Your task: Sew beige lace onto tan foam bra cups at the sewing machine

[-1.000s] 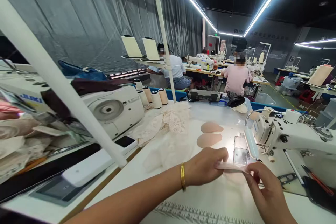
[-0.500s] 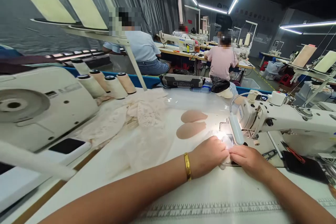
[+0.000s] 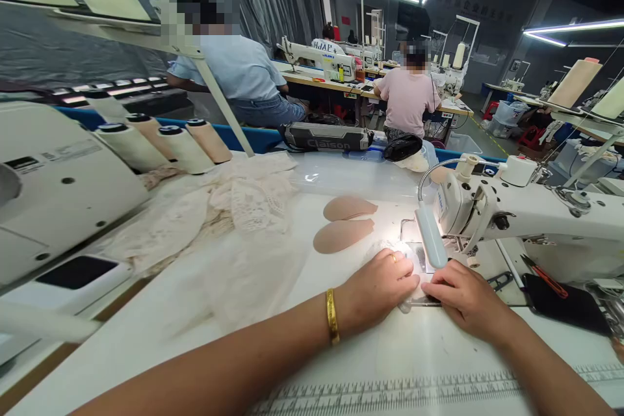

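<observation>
My left hand (image 3: 379, 287), with a gold bangle at the wrist, is closed with bent fingers on a small white fabric piece (image 3: 412, 255). Facing it, my right hand (image 3: 465, 296) has its fingers closed at the right edge of the same fabric. Most of the cloth is hidden under my hands. Right beside them stands the sewing machine (image 3: 487, 201), its needle area partly covered by a pale lamp head (image 3: 431, 237) that lights the fabric. Two beige teardrop-shaped pads (image 3: 344, 236) lie on the table to the left.
A heap of cream lace fabric (image 3: 253, 208) covers the table's left side, beside thread cones (image 3: 185, 149) and another machine (image 3: 63, 188). A black phone-like slab (image 3: 568, 309) with red-handled snips (image 3: 546, 276) lies at right. A ruler strip (image 3: 390, 393) runs along the front. Several people sit ahead.
My hands have drawn slightly apart at the fabric, and my right fingers have spread and bent more. The whole view has shifted a little, so the left-hand things sit farther left.
</observation>
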